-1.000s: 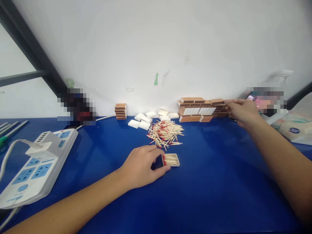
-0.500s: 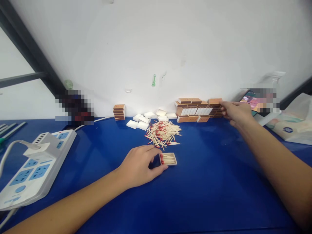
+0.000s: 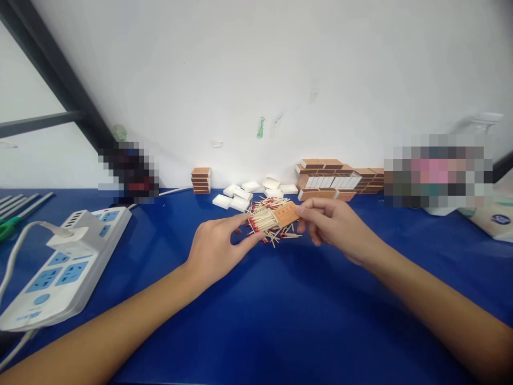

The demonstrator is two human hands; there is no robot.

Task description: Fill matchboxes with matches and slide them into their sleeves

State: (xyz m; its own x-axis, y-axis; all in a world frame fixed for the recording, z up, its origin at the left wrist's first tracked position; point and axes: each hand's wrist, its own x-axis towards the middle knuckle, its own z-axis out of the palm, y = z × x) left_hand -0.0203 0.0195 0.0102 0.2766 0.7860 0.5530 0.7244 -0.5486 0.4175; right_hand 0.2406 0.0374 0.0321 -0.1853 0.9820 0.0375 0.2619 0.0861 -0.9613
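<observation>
**Card, bare wood and glossy plastic**

The matchbox cover (image 3: 286, 215) looks like matt printed card, and the matches (image 3: 263, 220) like plain, unvarnished wood. The small trays (image 3: 239, 204) appear to be smooth, dull paperboard. The desk (image 3: 276, 315) has a smooth, glossy top with soft reflections. The wall (image 3: 240, 64) is mostly matt; the power strip (image 3: 60, 291) looks like hard, smooth plastic.
</observation>
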